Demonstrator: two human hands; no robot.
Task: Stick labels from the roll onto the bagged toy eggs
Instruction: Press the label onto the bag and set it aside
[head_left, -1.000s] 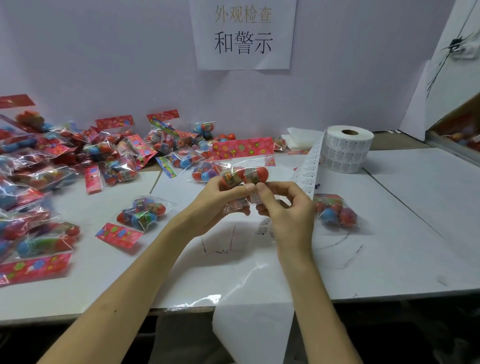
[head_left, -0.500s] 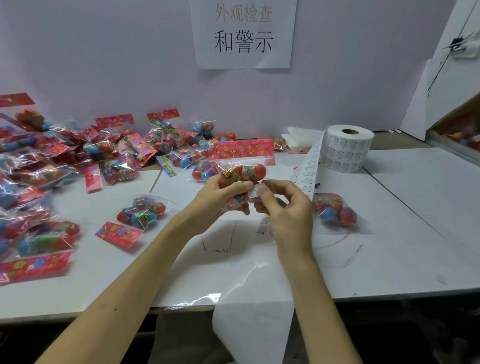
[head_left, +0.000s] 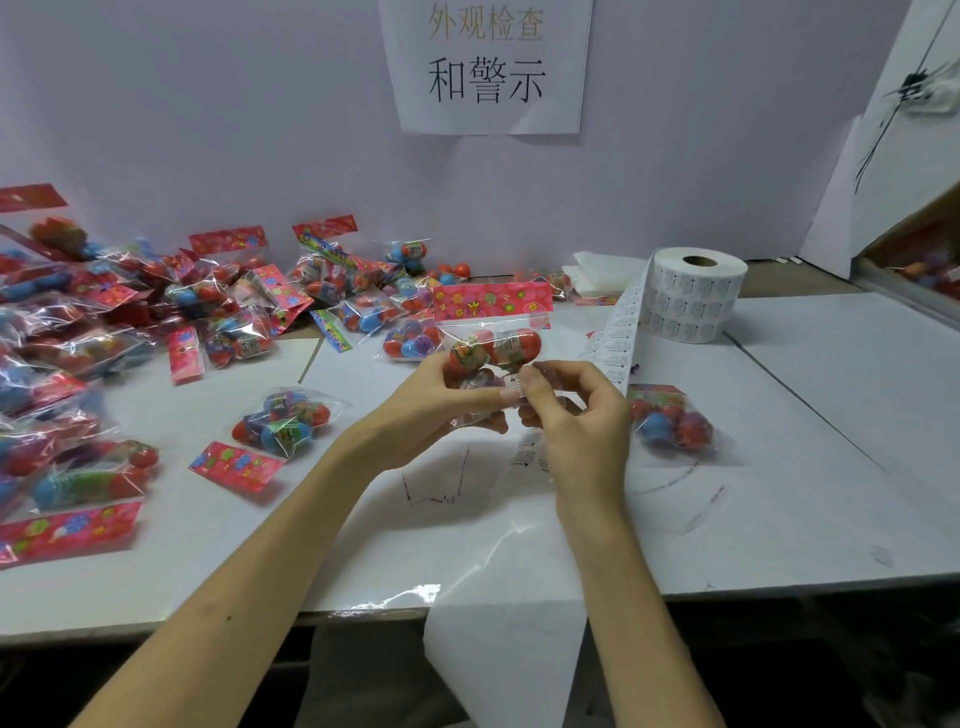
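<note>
One bag of toy eggs (head_left: 496, 345) is up above the table (head_left: 779, 467), left hand (head_left: 436, 410) grip pinching it, right hand (head_left: 576, 421) grip pinching a label (head_left: 514, 385) onto it near the label roll (head_left: 693, 299), and the heap of bags (head_left: 104, 322) at left likely awaits labelling.

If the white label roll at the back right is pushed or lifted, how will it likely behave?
The white label roll sits on its flat end, core hole up, so a push would probably slide it, not roll it. Its paper strip trails toward the right hand, so lifting it would likely drag or unwind that floppy strip.
</note>
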